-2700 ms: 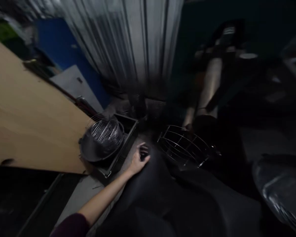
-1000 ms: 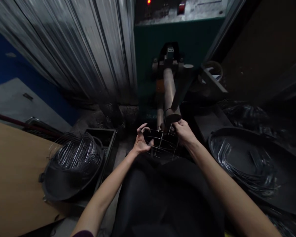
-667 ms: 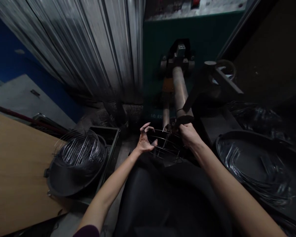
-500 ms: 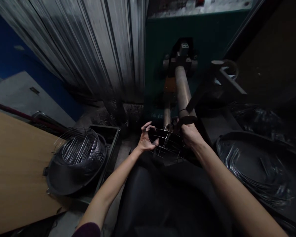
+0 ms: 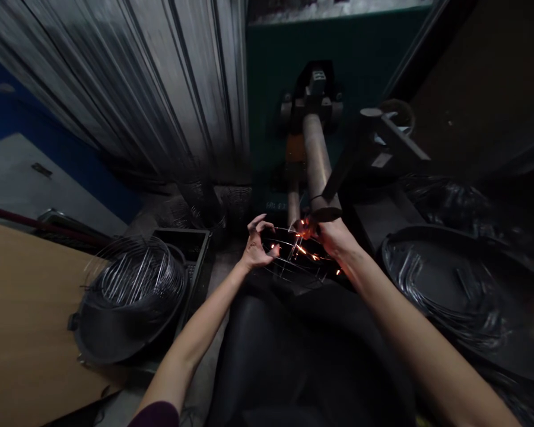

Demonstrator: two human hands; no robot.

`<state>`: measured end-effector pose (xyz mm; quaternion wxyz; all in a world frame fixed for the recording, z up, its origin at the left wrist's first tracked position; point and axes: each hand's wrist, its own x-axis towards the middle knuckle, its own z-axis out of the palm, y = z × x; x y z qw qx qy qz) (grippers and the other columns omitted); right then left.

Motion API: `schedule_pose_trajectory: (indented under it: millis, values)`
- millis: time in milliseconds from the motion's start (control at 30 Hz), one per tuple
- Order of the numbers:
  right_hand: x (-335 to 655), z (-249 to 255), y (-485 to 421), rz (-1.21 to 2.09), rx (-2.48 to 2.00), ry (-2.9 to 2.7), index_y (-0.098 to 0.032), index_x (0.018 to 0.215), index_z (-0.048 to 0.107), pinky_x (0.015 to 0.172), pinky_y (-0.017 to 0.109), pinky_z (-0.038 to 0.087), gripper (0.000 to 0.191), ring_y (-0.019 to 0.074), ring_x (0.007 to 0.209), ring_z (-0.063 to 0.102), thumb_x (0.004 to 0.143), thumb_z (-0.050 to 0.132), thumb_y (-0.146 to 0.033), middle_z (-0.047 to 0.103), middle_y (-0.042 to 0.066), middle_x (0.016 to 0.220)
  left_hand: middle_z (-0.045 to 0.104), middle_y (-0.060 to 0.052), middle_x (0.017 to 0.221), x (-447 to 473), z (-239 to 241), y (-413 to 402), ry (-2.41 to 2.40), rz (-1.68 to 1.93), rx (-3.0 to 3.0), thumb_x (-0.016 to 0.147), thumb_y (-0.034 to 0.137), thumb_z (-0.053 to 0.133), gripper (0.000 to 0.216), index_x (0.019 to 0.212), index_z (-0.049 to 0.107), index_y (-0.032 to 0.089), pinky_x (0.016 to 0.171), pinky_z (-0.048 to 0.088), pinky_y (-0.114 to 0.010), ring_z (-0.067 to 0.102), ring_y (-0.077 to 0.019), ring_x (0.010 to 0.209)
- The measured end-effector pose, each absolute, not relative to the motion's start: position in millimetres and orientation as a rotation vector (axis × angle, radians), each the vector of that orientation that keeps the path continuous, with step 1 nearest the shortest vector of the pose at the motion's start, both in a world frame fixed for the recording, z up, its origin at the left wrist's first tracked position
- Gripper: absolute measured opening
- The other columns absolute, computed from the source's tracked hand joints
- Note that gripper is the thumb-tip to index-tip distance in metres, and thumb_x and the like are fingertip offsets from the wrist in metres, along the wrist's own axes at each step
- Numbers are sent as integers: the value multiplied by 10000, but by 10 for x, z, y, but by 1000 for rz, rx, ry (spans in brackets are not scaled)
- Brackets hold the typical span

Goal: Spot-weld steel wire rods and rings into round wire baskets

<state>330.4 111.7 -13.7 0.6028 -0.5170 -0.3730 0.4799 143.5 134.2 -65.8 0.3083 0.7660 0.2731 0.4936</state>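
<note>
Head view, dim and smeared at the edges: both bare arms reach forward over a dark lap to a round silver wire basket frame (image 5: 289,270), which lies on its side just under the tip of a long tan metal cylinder arm (image 5: 315,159) that juts out of a dark green machine body (image 5: 276,83). The left hand (image 5: 257,248) has its fingers curled and spread, thumb and fingertips on the frame's left rim. The right hand (image 5: 333,237) is closed around the frame's right rim, right below the cylinder's dark end. Small orange sparks (image 5: 303,249) glow among the wires between the two hands, closest to the right hand's fingers. Whether the wire actually touches the cylinder's end is hard to make out in this light.

To the left, a round black tub (image 5: 98,332) holds a bundle of thin silver wire hoops (image 5: 136,273) and sits against a black plastic crate (image 5: 196,252). A pale wooden board (image 5: 18,332) lies further left. A grey corrugated metal sheet (image 5: 160,89) rises behind them. To the right, a wide black basin (image 5: 400,249) holds loose bent wires (image 5: 449,308).
</note>
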Motion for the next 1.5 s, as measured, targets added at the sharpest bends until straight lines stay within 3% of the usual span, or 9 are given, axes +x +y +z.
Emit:
schedule_pose_trajectory:
  millis: [333, 533, 667, 800, 933, 1067, 1267, 1400, 1500]
  values:
    - [3581, 180, 1198, 1113, -1357, -681, -188, 671, 473, 327, 158, 175, 175, 46, 356, 316, 734, 630, -235, 410, -65, 463, 502, -92, 1081, 1369, -734, 1349, 521, 1308, 2263, 681, 295, 603, 741, 1308, 222, 192, 841, 444, -405, 552, -202, 928]
    - [3920, 245, 408, 928, -1789, -1116, -195, 714, 551, 383, 221, 303, 321, 104, 420, 434, 717, 676, -491, 509, -15, 526, 582, -84, 1086, 1431, -611, 388, 289, 699, 2720, 702, 291, 660, 549, 1227, 505, 339, 835, 386, -413, 543, -248, 930]
    - [4054, 364, -335, 565, -1947, -1648, -233, 819, 575, 489, 266, 350, 216, 171, 509, 526, 708, 691, -378, 562, -8, 567, 496, -55, 1333, 1367, -215, -136, -64, 610, 2746, 777, 421, 642, 600, 1324, 399, 463, 925, 365, -441, 488, -293, 1154]
    - [4092, 455, -707, 476, -1767, -1862, -252, 944, 562, 534, 283, 359, 129, 190, 533, 550, 847, 504, -316, 576, -1, 615, 452, -97, 1364, 1174, 49, -6, 629, 1045, 2219, 707, 483, 710, 866, 1430, 259, 332, 1003, 366, -496, 431, -314, 1244]
    - [4033, 178, -422, 496, -1621, -1760, -246, 964, 579, 585, 274, 403, 158, 178, 574, 572, 888, 457, -310, 610, 4, 682, 643, -102, 1043, 1176, 185, -61, 703, 768, 1602, 866, 484, 519, 598, 1377, 370, 213, 702, 527, -330, 644, -179, 777]
    - [3809, -226, 174, 737, -1555, -1671, -215, 921, 643, 728, 281, 458, 162, 179, 771, 633, 885, 491, -260, 689, 33, 881, 611, 1, 644, 1586, 152, -432, 547, 561, 1226, 915, 495, 424, 513, 1309, 448, 167, 356, 285, -169, 392, -38, 338]
    - [3472, -369, 487, 539, -1673, -2051, -204, 1092, 669, 768, 276, 445, 273, 212, 908, 623, 890, 491, -160, 668, 96, 1040, 520, 56, 573, 2022, -184, -415, 697, 720, 1021, 813, 557, 563, 595, 1224, 511, 129, 373, 254, -167, 349, -25, 357]
    - [3543, -381, 390, 423, -1781, -2248, -219, 1405, 424, 703, 271, 441, 541, 211, 842, 629, 881, 423, -83, 668, 104, 1009, 519, 28, 579, 1823, -182, -208, 757, 639, 1139, 823, 524, 564, 465, 1009, 652, 107, 489, 368, -178, 468, -55, 485]
    - [3612, -408, 358, 381, -1784, -2285, -202, 1448, 344, 731, 269, 444, 554, 199, 843, 626, 904, 367, -98, 673, 95, 991, 621, -14, 672, 1679, -84, -85, 820, 511, 1282, 830, 472, 576, 419, 1046, 654, 122, 540, 411, -193, 552, -82, 551]
